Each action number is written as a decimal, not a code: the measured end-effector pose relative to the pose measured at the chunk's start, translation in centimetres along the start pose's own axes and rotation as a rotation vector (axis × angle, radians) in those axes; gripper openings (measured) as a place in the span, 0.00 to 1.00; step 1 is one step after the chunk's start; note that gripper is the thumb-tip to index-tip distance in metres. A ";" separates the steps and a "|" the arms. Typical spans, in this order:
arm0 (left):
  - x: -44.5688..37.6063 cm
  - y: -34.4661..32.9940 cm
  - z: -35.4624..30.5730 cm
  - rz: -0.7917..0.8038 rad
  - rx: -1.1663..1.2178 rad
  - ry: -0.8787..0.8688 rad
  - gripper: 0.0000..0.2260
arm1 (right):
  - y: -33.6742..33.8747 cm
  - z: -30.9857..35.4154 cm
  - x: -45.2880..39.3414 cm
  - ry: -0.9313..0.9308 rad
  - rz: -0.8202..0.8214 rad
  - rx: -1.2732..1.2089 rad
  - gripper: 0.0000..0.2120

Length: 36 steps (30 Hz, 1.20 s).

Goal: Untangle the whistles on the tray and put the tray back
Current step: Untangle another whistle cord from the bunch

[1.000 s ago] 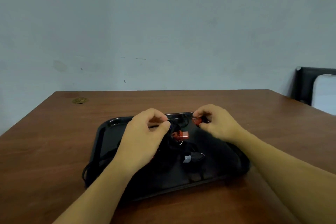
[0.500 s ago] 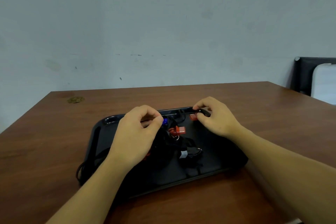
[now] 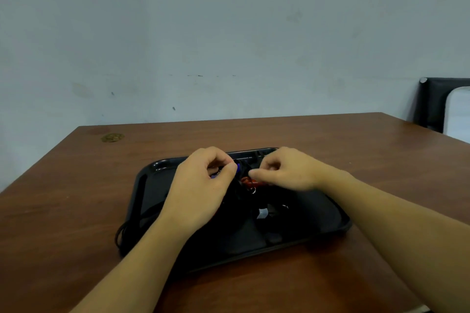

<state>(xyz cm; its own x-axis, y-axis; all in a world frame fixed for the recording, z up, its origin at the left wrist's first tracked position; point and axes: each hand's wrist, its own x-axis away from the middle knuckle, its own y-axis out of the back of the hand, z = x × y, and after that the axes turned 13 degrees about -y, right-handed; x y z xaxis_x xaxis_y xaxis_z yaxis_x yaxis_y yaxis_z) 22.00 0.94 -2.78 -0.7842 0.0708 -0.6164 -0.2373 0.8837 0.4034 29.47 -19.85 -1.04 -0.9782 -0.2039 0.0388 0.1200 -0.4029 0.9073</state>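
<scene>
A black tray (image 3: 328, 218) lies on the brown table (image 3: 76, 185) in front of me. On it sits a dark tangle of cords with whistles. My left hand (image 3: 201, 185) hovers over the tray's middle with curled fingers and pinches a blue whistle (image 3: 238, 168). Just to its right, my right hand (image 3: 284, 169) has its fingers curled, thumb and forefinger pinched at a black cord above a red whistle (image 3: 248, 181). A black whistle with a pale tag (image 3: 263, 213) rests lower on the tray. Cord loops (image 3: 122, 232) hang over the tray's left front corner.
A small brass-coloured disc (image 3: 112, 137) sits near the table's far left corner. A black chair with a white panel (image 3: 442, 107) stands beyond the table's right edge. A pale wall rises behind the table.
My right hand has moved left toward my left hand, from the tray's far rim to just above the red whistle. The blue whistle has come into sight at my left fingertips.
</scene>
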 end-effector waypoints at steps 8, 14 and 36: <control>0.2 0.2 0.0 -0.010 -0.075 -0.026 0.04 | 0.7 0.7 0.5 0.034 -0.062 -0.170 0.11; -0.2 0.7 -1.5 -0.095 -0.011 -0.067 0.07 | 3.4 3.2 2.4 0.058 -0.117 -0.539 0.09; -1.3 2.7 -2.7 -0.202 0.488 0.005 0.10 | 2.3 9.3 3.7 0.276 0.227 -0.867 0.16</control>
<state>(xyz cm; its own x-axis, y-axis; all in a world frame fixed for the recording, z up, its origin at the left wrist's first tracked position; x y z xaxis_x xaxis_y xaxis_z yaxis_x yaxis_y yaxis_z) 20.82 1.98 1.00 -0.7534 -0.1247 -0.6456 -0.0905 0.9922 -0.0861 24.60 -13.25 5.11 -0.8541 -0.5194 -0.0248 0.4966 -0.8289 0.2575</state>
